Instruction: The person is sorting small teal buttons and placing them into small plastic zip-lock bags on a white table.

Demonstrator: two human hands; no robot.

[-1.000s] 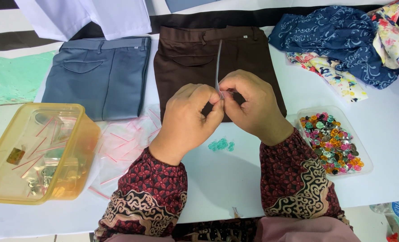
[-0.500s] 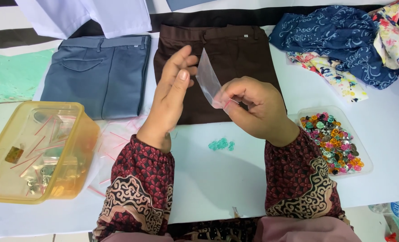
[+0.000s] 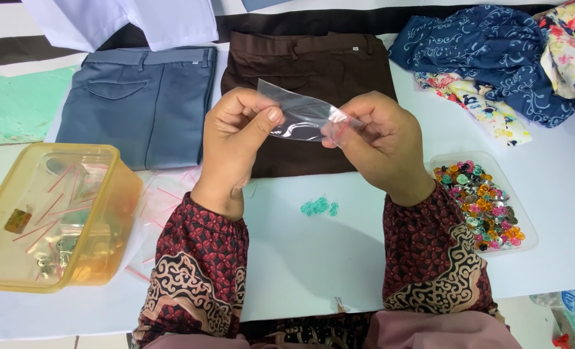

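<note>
Head view showed a small clear plastic bag [image 3: 303,116] pinched at both ends, held above the counter [image 3: 313,258]: the left hand [image 3: 239,139] closed thumb and forefinger on one edge, the right hand [image 3: 381,139] gripped the other, seemingly to part its mouth. Below lay a few teal beads [image 3: 319,207]. A tray of coloured buttons [image 3: 481,203] sat right, a yellow tub [image 3: 54,216] left, brown trousers [image 3: 307,64] behind.

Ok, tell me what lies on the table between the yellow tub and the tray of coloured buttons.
In the head view, between the yellow tub and the button tray: loose clear bags, then a cluster of teal beads on the white table.
</note>
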